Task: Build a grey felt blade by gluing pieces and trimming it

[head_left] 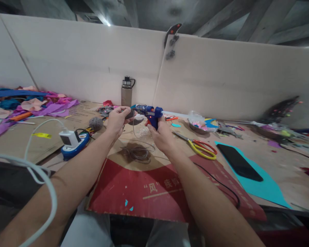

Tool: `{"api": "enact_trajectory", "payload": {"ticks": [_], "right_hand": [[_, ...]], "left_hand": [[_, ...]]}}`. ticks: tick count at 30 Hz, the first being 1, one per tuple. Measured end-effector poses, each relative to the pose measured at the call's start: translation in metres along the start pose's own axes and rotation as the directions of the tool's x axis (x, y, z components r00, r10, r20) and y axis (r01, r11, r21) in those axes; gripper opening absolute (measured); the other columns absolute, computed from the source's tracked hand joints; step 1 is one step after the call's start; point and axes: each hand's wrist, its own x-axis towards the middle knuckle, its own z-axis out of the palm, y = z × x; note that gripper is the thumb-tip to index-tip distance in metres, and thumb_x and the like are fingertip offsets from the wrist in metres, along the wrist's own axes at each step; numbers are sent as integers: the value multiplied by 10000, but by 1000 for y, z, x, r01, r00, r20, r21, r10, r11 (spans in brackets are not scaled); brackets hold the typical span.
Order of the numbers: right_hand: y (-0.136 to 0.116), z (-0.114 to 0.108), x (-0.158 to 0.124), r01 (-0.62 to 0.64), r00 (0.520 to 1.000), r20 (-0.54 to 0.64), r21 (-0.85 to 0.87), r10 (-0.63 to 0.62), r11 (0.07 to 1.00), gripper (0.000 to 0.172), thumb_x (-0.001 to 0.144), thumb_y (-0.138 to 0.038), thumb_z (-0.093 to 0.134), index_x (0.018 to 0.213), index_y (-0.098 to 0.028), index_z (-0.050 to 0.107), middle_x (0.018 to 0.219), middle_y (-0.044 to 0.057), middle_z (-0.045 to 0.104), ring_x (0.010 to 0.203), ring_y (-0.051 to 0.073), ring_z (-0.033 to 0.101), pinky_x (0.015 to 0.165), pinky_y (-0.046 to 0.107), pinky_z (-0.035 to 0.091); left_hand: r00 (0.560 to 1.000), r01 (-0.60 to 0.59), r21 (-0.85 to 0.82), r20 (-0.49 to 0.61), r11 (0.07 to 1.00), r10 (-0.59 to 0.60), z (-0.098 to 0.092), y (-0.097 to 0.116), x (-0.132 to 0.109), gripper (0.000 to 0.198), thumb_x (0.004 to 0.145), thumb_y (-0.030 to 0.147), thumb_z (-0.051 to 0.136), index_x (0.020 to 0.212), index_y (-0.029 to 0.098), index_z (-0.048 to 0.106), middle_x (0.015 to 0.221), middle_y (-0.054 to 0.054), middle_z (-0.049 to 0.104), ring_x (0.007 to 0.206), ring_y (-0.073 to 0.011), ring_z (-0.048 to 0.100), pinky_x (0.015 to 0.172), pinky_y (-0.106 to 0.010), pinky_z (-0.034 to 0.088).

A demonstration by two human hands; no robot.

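Observation:
My right hand [162, 134] is wrapped round a blue hot glue gun [157, 112] with a red trigger, and a pale glue stick [173, 114] sticks out of its back. The nozzle points left at the fingertips of my left hand [117, 120]. Those fingers pinch a small dark grey piece [130, 114] whose exact kind I cannot make out. A thin grey cord [141, 140] hangs from near this piece down to a loose coil [137, 153] on the red and tan cardboard [134, 192].
Scissors [202, 150] with red and yellow handles and a black phone [238, 161] on teal sheet lie to the right. At left are a blue power strip [74, 147], a grey yarn ball [96, 123] and fabric scraps [33, 103]. A bottle [126, 92] stands behind.

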Motion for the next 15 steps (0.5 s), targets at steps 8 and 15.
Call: {"api": "enact_trajectory", "payload": {"ticks": [8,15], "right_hand": [[-3,0,-1,10,1000,17,-72,-9,997,279,814,-225,473,1092,-205,484,927,91,604,817,221,557,771,374,435],[-1,0,1,-6,1000,-15,-83,5,997,338,811,-228,476,1148,-197,470,938,98,613,834,229,559,779,371,432]], "left_hand": [[996,-81,49,-36,996,82,-1,-5,3,160,671,249,698,743,131,619,710,-20,638,667,-137,650,630,-281,569],[998,-58,25,-17,998,58,1,1,-1,158,692,258,679,763,135,609,743,-46,668,712,-152,665,629,-258,555]]}}
